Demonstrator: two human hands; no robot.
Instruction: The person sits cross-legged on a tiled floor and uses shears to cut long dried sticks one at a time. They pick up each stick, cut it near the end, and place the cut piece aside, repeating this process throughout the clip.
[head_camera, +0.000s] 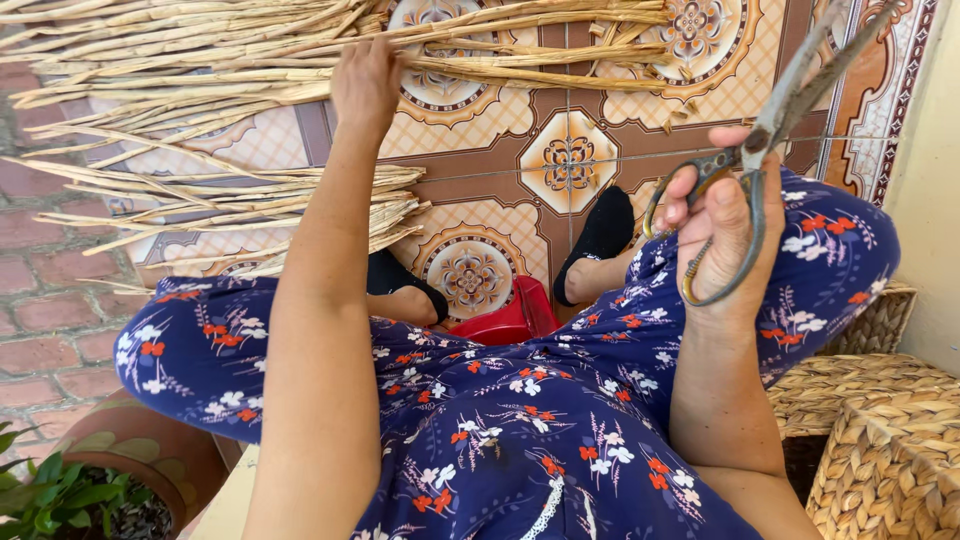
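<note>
My left hand (366, 85) reaches forward and down to a pile of long dried straw-coloured stalks (210, 60) lying on the patterned floor tiles, its fingers closed around some of them. My right hand (722, 225) is raised over my right knee and grips a pair of old metal scissors (770, 130) by the handles, blades pointing up and to the right. I sit with knees apart in a dark blue floral garment (520, 420), black shoes (605, 232) on both feet.
A second bundle of stalks (200, 205) lies at the left near my knee. A red plastic stool (512, 318) shows between my legs. Woven baskets (880, 440) stand at the right by a wall. A clay pot with a green plant (110, 470) sits lower left on brick paving.
</note>
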